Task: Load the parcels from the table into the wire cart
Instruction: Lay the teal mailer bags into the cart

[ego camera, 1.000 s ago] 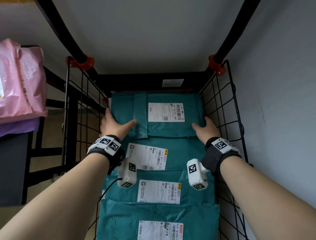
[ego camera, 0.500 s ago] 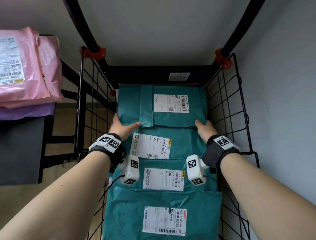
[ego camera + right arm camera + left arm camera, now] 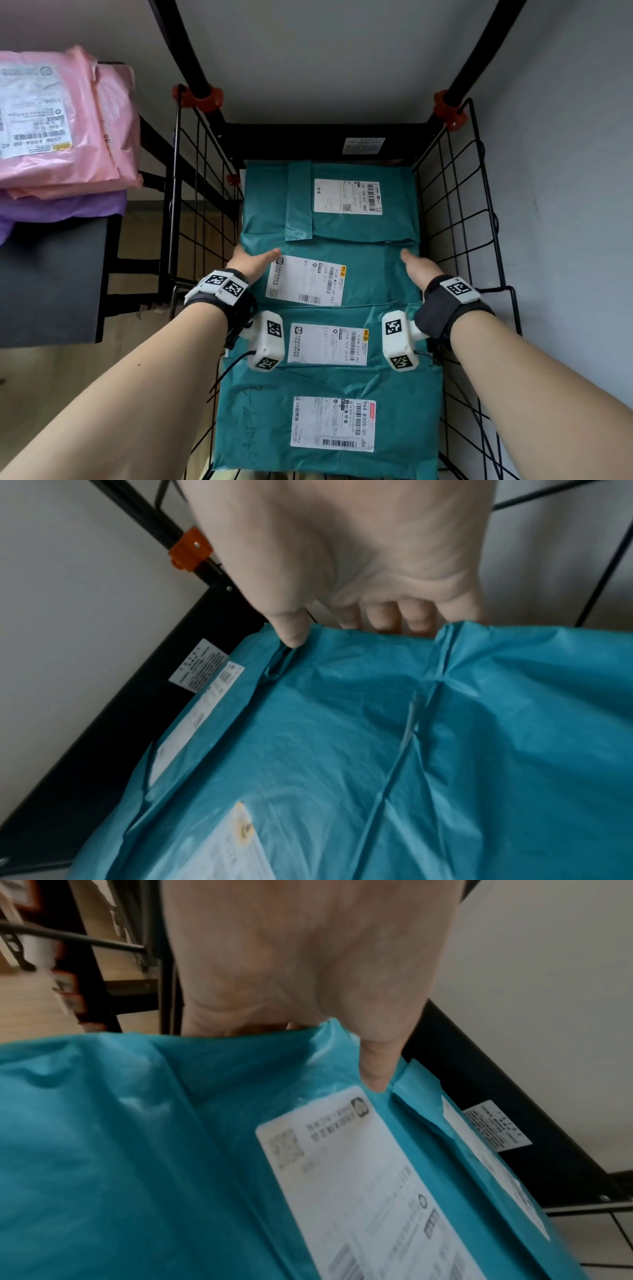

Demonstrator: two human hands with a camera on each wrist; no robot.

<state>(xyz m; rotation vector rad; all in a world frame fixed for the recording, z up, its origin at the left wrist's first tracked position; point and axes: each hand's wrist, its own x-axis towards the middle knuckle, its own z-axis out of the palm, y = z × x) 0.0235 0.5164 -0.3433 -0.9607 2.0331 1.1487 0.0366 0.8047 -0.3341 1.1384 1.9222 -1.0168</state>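
Note:
Several teal parcels with white labels lie overlapping inside the black wire cart (image 3: 455, 212). Both my hands are at the second parcel from the far end (image 3: 370, 270). My left hand (image 3: 251, 263) holds its left far corner, thumb on top and fingers hidden behind the edge. My right hand (image 3: 416, 267) holds the right far corner the same way. In the left wrist view my left hand (image 3: 342, 1010) lays its thumb over the teal parcel (image 3: 137, 1150). In the right wrist view my right hand (image 3: 346, 620) pinches the parcel's (image 3: 342, 737) edge. The farthest parcel (image 3: 346, 226) lies just beyond both thumbs.
Pink parcels (image 3: 85, 137) are stacked on purple ones (image 3: 68, 209) on the dark table (image 3: 51, 274) to the left of the cart. A grey wall runs close along the cart's right side and behind it. Wire walls hem in both wrists.
Both hands have drawn back toward me, from the near corners of the farthest parcel to the far corners of the second one. The head view has shifted, showing more of the table.

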